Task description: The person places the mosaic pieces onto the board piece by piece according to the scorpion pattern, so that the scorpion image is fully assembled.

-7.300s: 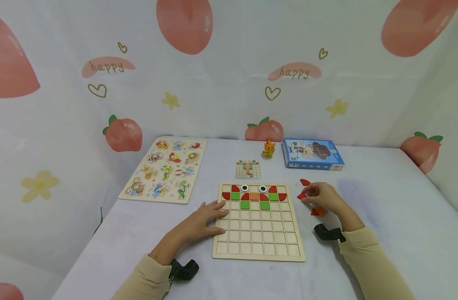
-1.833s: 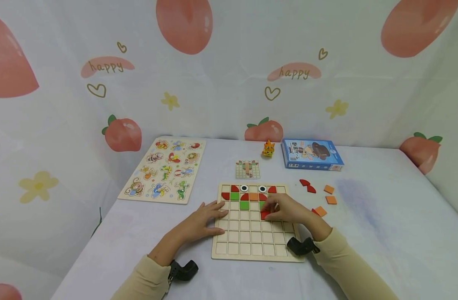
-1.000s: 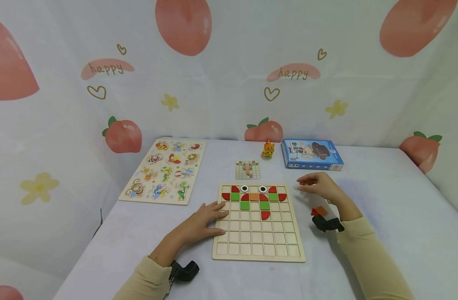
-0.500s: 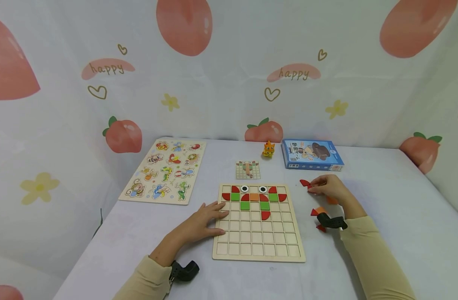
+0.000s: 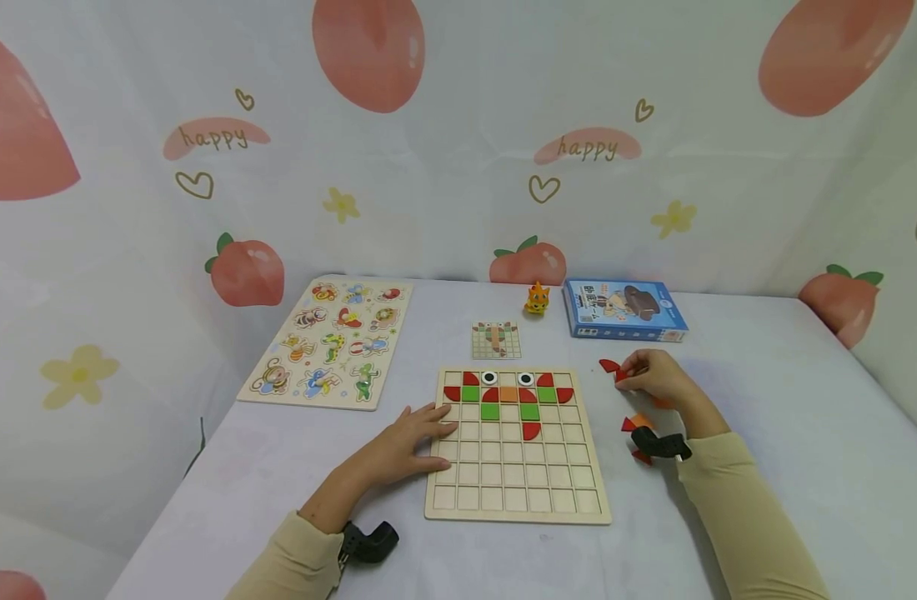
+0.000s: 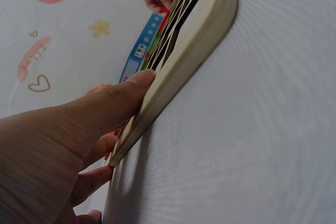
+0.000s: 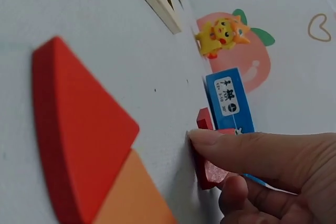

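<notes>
My left hand (image 5: 409,446) rests on the left edge of a wooden grid board (image 5: 503,498), fingers spread. In the left wrist view, the thumb lies along the board's rim. Red quarter-circle, green square and orange square pieces and two eye pieces fill cells in the board's upper rows. Right of the board, my right hand (image 5: 657,377) pinches a red quarter-circle piece (image 7: 212,174) between thumb and fingers, down at the table. Another red piece (image 5: 609,365) lies just beside it. Nearer me are an orange square (image 5: 643,421) and red pieces (image 5: 642,457), partly hidden by the wrist camera.
A small pattern card (image 5: 496,340) lies behind the board. Farther back stand a yellow-orange toy figure (image 5: 537,298) and a blue box (image 5: 626,310). An insect picture puzzle (image 5: 327,342) lies at the left. A printed cloth hangs behind the table.
A red quarter-circle has been added to the board below the right green square. My right hand has returned to the loose pieces and taken hold of another. My left hand has stayed put.
</notes>
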### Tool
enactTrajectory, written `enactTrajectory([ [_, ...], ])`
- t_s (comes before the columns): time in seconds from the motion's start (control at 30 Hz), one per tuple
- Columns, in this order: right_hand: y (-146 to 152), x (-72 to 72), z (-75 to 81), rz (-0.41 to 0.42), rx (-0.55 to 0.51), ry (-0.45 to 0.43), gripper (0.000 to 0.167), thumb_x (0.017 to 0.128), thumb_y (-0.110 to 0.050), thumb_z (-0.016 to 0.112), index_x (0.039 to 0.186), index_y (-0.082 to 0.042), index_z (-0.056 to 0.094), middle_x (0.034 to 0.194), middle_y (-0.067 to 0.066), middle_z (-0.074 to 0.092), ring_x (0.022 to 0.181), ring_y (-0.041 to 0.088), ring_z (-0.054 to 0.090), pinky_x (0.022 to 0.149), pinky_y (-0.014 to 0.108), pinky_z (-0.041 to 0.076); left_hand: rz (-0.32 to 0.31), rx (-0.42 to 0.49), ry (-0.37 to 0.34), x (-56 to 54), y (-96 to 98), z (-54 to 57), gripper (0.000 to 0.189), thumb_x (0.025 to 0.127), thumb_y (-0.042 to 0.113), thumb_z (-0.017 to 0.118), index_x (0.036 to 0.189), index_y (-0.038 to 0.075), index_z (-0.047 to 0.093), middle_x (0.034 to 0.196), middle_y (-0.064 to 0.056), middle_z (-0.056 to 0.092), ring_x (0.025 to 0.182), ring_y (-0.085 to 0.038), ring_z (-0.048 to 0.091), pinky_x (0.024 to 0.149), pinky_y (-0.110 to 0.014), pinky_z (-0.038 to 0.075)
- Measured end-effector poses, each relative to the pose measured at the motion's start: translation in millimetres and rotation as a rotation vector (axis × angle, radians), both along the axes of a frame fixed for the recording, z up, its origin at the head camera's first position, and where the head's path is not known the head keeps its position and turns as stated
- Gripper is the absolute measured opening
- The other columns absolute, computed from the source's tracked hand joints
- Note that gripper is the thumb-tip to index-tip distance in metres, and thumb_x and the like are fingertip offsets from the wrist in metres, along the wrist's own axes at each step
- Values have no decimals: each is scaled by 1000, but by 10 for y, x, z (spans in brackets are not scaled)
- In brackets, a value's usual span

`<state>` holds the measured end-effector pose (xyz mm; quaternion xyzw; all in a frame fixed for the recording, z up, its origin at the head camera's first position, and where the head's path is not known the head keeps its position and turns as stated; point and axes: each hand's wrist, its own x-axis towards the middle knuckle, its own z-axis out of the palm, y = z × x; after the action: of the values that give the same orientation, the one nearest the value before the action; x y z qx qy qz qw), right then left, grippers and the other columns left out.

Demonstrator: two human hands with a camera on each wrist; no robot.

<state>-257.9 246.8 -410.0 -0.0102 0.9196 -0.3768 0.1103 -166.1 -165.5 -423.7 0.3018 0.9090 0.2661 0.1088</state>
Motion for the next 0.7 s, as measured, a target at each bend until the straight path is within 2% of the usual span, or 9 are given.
enactTrajectory([
  [0.2, -21, 15, 30, 19, -25, 23, 20, 83, -5, 67, 96, 6, 56, 82, 9, 57, 74, 19, 50, 60, 20, 47, 0, 0, 0, -1, 0, -5, 59, 84, 38, 66, 133, 8, 52, 150, -11, 33, 142, -32, 22, 114, -59, 12],
  [0.4, -31, 35, 52, 35, -23, 23, 24, 87, -5, 62, 105, 8, 58, 86, 13, 58, 71, 18, 51, 58, 22, 47, -9, 5, 2, 0, -1, 2, 59, 84, 38, 66, 133, 7, 52, 150, -12, 33, 142, -32, 23, 114, -59, 12],
  [0.53, -48, 57, 72, 49, -25, 11, 26, 90, -7, 57, 112, 7, 60, 95, 18, 60, 71, 17, 53, 61, 23, 50, -6, 3, 2, 2, -1, 4, 59, 84, 37, 66, 133, 7, 52, 150, -12, 33, 142, -32, 23, 114, -59, 12],
  [0.7, -119, 91, 108, 70, -66, -12, 26, 91, -7, 55, 110, 9, 61, 100, 22, 60, 73, 15, 58, 68, 26, 56, 3, 0, 1, 3, -2, 1, 60, 84, 38, 66, 133, 8, 52, 150, -11, 33, 142, -31, 23, 115, -58, 12],
])
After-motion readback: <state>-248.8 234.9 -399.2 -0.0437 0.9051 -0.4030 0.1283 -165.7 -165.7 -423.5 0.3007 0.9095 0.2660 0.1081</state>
